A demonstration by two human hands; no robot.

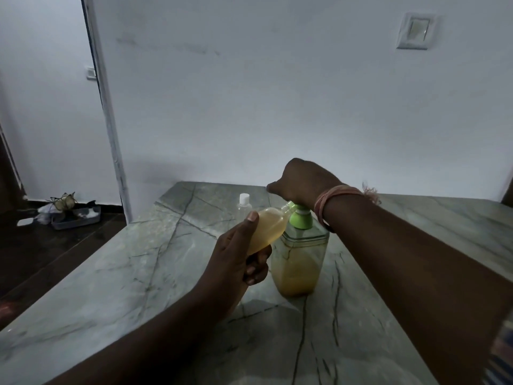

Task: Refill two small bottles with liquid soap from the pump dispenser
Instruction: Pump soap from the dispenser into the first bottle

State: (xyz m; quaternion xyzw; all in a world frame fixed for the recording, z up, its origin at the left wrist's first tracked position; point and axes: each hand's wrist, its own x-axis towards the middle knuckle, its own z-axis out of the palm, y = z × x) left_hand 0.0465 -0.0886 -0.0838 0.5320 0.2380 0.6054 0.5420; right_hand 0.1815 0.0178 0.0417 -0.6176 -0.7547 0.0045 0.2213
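A clear square pump dispenser point(299, 262), about half full of yellow soap, stands on the marble table point(133, 262). My right hand point(302, 179) sits on top of its green pump head point(300, 219), fingers curled over it and thumb pointing left. My left hand point(236, 262) grips a small bottle point(268, 227) nearly full of yellow soap, tilted with its mouth against the pump spout. A second small bottle point(244, 205), clear with a white cap, stands upright just behind the first one and to its left.
The table's left edge drops to a dark floor, where a grey tray point(75, 216) with odds and ends lies by the wall. A white door frame point(111, 120) rises at the left. A wall switch point(415, 30) is high on the right.
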